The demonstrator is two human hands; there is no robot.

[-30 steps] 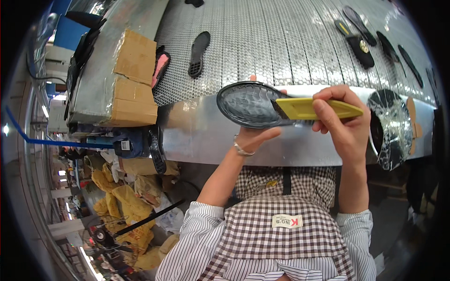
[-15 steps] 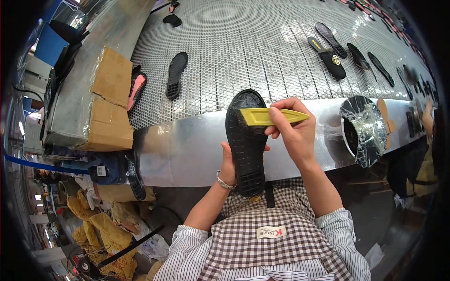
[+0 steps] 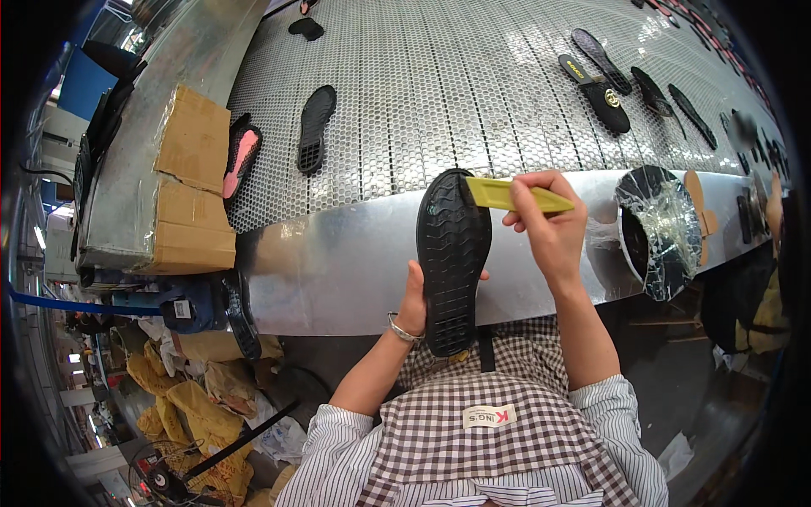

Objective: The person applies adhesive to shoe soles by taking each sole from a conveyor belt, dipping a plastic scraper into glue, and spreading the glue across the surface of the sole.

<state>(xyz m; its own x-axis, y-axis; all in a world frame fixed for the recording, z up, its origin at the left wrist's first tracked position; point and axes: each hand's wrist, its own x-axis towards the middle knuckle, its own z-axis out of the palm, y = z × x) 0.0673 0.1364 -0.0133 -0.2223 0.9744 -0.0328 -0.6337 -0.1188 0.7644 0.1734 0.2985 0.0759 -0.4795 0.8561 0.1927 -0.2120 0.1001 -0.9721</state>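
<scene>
My left hand (image 3: 413,302) grips a black shoe sole (image 3: 456,262) from beneath, thumb along its left edge and a fingertip showing at the right. The sole stands lengthwise in front of me, its grooved tread facing up, blocky at the near end. Between the thumb and fingers of my right hand (image 3: 553,224) is a flat yellow plastic scraper (image 3: 515,196). The scraper's blunt end meets the upper right edge of the sole, near its rounded far end.
A metal mesh conveyor (image 3: 422,93) carries several black soles and a black slipper (image 3: 604,106). Along its near side runs a smooth metal ledge (image 3: 338,270). At right stands a round black container (image 3: 655,228) wrapped in clear film; a cardboard box (image 3: 193,182) is at left.
My right hand and the scraper have moved right, from across the sole's upper face to its right edge. The sole has shifted slightly right. Pieces on the conveyor have shifted a little.
</scene>
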